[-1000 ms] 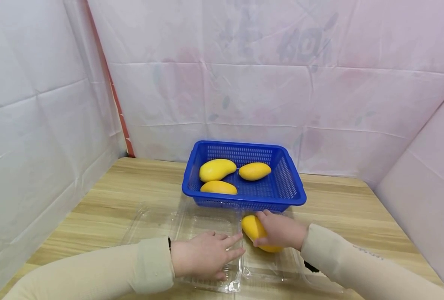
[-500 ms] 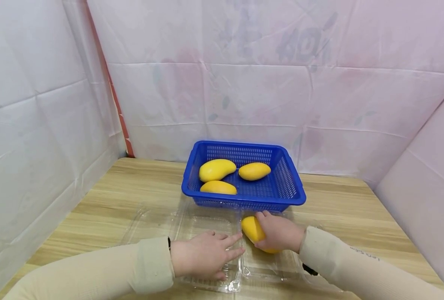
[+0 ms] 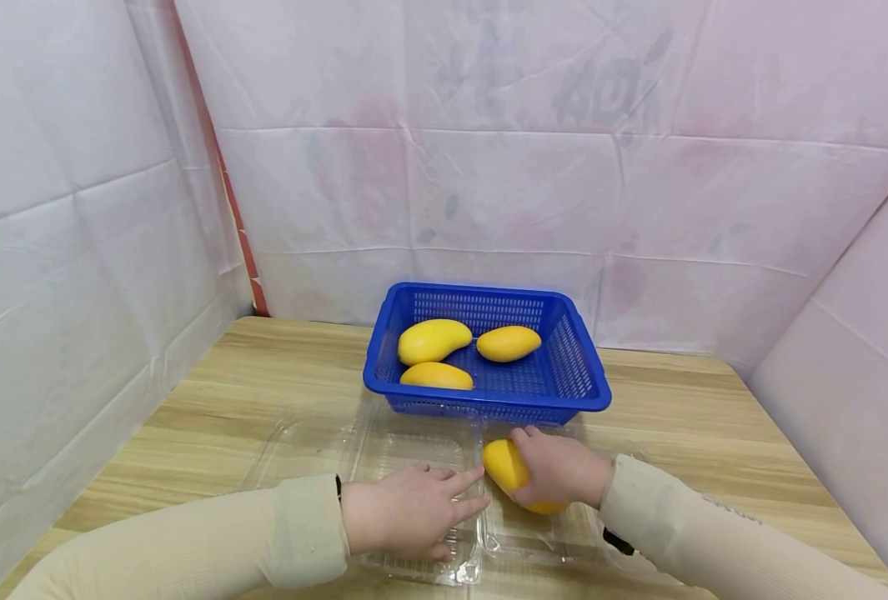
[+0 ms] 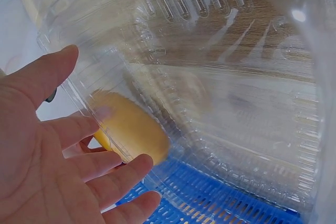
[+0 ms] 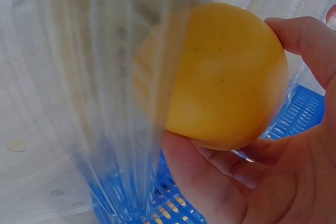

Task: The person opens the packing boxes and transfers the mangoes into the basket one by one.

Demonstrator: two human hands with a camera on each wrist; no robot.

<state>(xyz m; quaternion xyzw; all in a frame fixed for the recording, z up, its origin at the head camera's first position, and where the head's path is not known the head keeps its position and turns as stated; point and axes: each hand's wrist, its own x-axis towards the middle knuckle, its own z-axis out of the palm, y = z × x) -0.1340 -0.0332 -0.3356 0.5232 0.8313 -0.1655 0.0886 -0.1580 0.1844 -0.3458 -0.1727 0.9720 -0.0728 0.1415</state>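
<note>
My right hand [image 3: 564, 468] grips a yellow mango [image 3: 505, 464] over the right-hand part of the clear plastic packaging [image 3: 526, 542], in front of the basket. Thumb and fingers curl round the fruit's sides in the right wrist view, where a see-through plastic wall [image 5: 121, 77] overlaps part of it. Fingers spread and nearly straight, my left hand [image 3: 413, 510] lies over a clear plastic tray [image 3: 421, 429] left of the mango. Its fingertips reach the tray's right edge, and the left wrist view shows them right at the plastic [image 4: 226, 103].
A blue perforated basket [image 3: 489, 397] stands behind the plastic. It holds a large mango [image 3: 434, 341], another mango [image 3: 509, 342] at right and a third mango [image 3: 438, 375] near the front wall. Pale sheets [image 3: 504, 192] enclose the wooden table [image 3: 714, 408] at back and sides.
The mango has shifted slightly toward me with my right hand, whose thumb and fingers have changed place a little on it. My left hand has stayed still.
</note>
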